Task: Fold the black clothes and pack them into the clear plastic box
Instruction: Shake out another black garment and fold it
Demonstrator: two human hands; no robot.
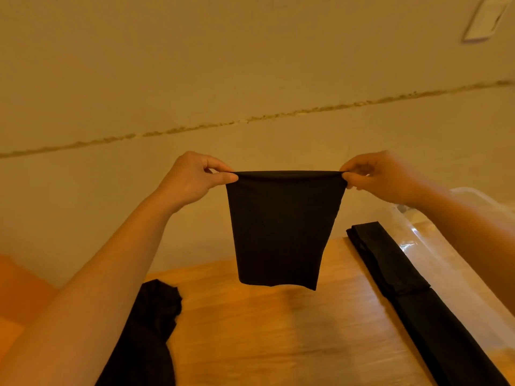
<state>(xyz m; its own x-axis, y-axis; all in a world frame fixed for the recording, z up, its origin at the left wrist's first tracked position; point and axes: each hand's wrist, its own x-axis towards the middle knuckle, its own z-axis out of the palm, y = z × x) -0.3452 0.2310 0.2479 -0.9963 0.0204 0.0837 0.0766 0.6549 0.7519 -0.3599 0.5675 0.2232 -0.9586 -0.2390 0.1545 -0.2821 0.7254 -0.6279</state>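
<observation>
I hold a small black garment [281, 229] up in the air above the wooden table [264, 330]. My left hand [192, 179] pinches its top left corner and my right hand [381, 176] pinches its top right corner, so the cloth hangs flat and stretched between them. A crumpled black piece [150, 324] lies on the table at the lower left, partly hidden by my left forearm. A long, narrow folded black piece [404, 285] lies along the right side of the table. The clear plastic box [446, 240] stands at the right edge, behind my right forearm.
A plain beige wall [250, 79] with a rough horizontal seam fills the background. A white plate [485, 20] is fixed to it at the top right. An orange surface [19, 288] shows at the far left, beside the table.
</observation>
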